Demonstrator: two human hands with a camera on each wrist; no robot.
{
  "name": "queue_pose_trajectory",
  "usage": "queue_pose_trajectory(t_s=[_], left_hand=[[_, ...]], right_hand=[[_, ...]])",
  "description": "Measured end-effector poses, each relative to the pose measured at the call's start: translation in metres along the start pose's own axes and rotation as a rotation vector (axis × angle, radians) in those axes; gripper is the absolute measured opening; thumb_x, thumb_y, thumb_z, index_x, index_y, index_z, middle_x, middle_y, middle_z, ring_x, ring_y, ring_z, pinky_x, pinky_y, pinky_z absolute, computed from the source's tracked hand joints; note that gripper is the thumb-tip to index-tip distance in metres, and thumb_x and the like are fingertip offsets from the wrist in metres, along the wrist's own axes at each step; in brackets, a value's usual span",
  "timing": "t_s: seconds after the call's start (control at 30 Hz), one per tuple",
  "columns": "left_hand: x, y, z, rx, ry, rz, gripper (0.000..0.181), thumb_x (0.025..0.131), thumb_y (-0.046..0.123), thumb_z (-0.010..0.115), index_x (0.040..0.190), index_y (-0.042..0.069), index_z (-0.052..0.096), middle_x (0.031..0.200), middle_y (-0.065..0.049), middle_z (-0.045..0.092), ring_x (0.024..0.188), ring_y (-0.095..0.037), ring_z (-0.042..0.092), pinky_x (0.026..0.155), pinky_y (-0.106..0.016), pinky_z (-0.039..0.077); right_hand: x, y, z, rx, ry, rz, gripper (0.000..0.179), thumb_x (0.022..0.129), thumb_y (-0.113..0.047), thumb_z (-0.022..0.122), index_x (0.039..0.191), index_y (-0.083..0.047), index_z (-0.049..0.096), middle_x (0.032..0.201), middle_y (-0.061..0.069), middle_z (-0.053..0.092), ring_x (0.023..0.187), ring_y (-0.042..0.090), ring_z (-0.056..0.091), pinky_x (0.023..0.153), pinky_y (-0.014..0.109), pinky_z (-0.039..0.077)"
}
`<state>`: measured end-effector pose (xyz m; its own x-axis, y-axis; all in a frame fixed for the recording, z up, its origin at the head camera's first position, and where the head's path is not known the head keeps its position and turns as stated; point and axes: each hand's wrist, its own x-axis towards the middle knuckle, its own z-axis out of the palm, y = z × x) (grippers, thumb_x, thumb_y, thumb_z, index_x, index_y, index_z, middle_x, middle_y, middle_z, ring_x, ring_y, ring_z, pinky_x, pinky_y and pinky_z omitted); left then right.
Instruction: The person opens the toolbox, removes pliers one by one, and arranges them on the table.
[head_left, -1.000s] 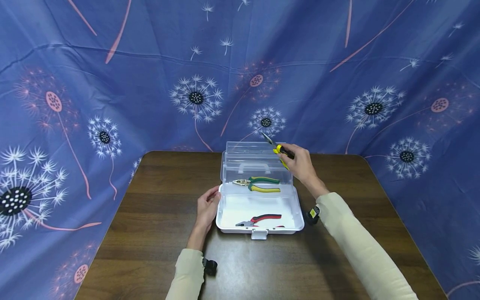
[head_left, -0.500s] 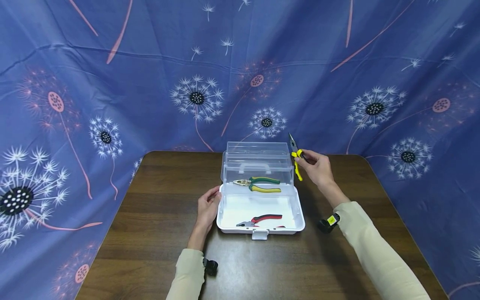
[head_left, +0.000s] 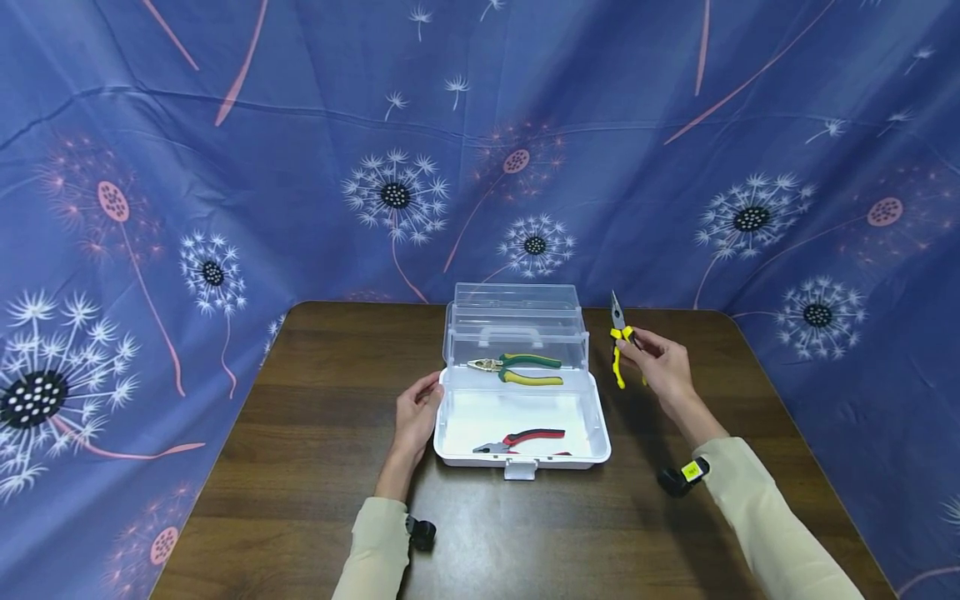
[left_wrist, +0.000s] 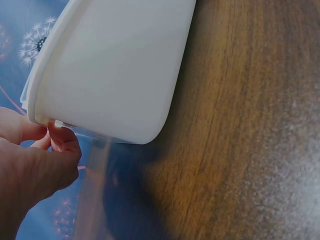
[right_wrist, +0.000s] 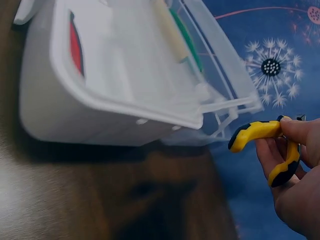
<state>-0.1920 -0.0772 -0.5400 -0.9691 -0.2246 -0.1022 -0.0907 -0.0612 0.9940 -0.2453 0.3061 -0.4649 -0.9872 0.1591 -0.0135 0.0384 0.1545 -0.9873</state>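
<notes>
In the head view my right hand holds needle-nose pliers above the table, right of a white toolbox. The yellow-and-black handles point down and the thin metal nose points up. The right wrist view has thumb and fingers of the right hand pinching the pliers near the pivot. With thumb and fingers, my left hand pinches the toolbox's rim at its back left corner. Inside the box, combination pliers with green and yellow handles lie at the back; red-and-black pliers lie at the front, partly hidden by the front wall.
The toolbox's transparent lid stands open at the back, and a latch hangs at the front. Brown wooden table surrounds the box. A blue cloth with dandelion prints hangs behind.
The right hand has carried the needle-nose pliers from over the lid to the right and lower, beside the toolbox; their nose has swung upright. The left hand stays at the rim.
</notes>
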Motion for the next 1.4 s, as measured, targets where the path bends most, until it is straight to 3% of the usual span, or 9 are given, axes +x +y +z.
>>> queue_pose_trajectory(t_s=[0.23,0.37,0.67,0.9,1.17,1.3,1.4], left_hand=[[-0.017,0.030,0.001,0.035,-0.011,-0.009,0.034,0.103,-0.002,0.055,0.134,-0.014,0.059,0.127,-0.029,0.060,0.110,-0.027,0.058,0.084,-0.016,0.046],[-0.021,0.037,0.001,0.042,-0.010,0.003,0.033,0.103,-0.001,0.055,0.133,-0.014,0.059,0.126,-0.029,0.061,0.108,-0.026,0.059,0.084,-0.017,0.047],[-0.001,0.000,0.001,0.024,0.004,-0.008,0.034,0.103,0.002,0.057,0.134,-0.010,0.061,0.129,-0.027,0.062,0.111,-0.026,0.058,0.083,-0.015,0.046],[0.000,-0.003,0.000,0.015,0.016,-0.007,0.032,0.103,0.005,0.059,0.133,-0.004,0.065,0.127,-0.021,0.064,0.110,-0.024,0.058,0.085,-0.017,0.047],[0.000,-0.002,0.000,0.019,0.019,-0.011,0.032,0.103,0.004,0.060,0.133,-0.003,0.065,0.126,-0.019,0.064,0.110,-0.022,0.058,0.086,-0.019,0.047],[-0.002,0.006,0.001,0.020,0.009,-0.018,0.033,0.103,0.002,0.058,0.134,-0.007,0.063,0.127,-0.023,0.063,0.110,-0.025,0.058,0.084,-0.017,0.046],[-0.002,0.006,0.001,0.012,0.001,-0.007,0.034,0.103,0.002,0.057,0.135,-0.010,0.060,0.129,-0.027,0.062,0.109,-0.025,0.057,0.083,-0.016,0.046]], right_hand=[[-0.016,0.023,-0.008,-0.038,0.006,0.054,0.057,0.097,-0.013,0.073,0.143,0.012,0.051,0.103,-0.008,0.065,0.088,-0.001,0.069,0.087,0.030,0.057],[-0.024,0.036,-0.009,-0.019,0.008,0.089,0.058,0.097,-0.012,0.073,0.143,0.013,0.050,0.102,-0.009,0.066,0.087,-0.001,0.069,0.083,0.026,0.058],[-0.040,0.065,-0.010,0.008,0.020,0.185,0.061,0.096,-0.011,0.074,0.145,0.014,0.047,0.104,-0.005,0.069,0.086,0.001,0.070,0.081,0.025,0.058],[-0.050,0.081,-0.011,-0.035,0.016,0.252,0.058,0.097,-0.008,0.071,0.144,0.016,0.046,0.109,0.005,0.072,0.083,0.000,0.069,0.080,0.026,0.059],[-0.056,0.086,-0.007,-0.219,0.029,0.264,0.052,0.098,-0.009,0.069,0.139,0.017,0.050,0.125,0.032,0.065,0.083,0.006,0.070,0.074,0.025,0.059],[-0.058,0.082,-0.006,-0.405,0.044,0.244,0.051,0.097,-0.017,0.072,0.135,0.014,0.057,0.123,0.031,0.066,0.088,0.019,0.072,0.072,0.024,0.058],[-0.059,0.082,-0.008,-0.545,0.064,0.203,0.052,0.096,-0.026,0.074,0.131,0.011,0.062,0.117,0.028,0.069,0.096,0.030,0.068,0.073,0.027,0.051]])
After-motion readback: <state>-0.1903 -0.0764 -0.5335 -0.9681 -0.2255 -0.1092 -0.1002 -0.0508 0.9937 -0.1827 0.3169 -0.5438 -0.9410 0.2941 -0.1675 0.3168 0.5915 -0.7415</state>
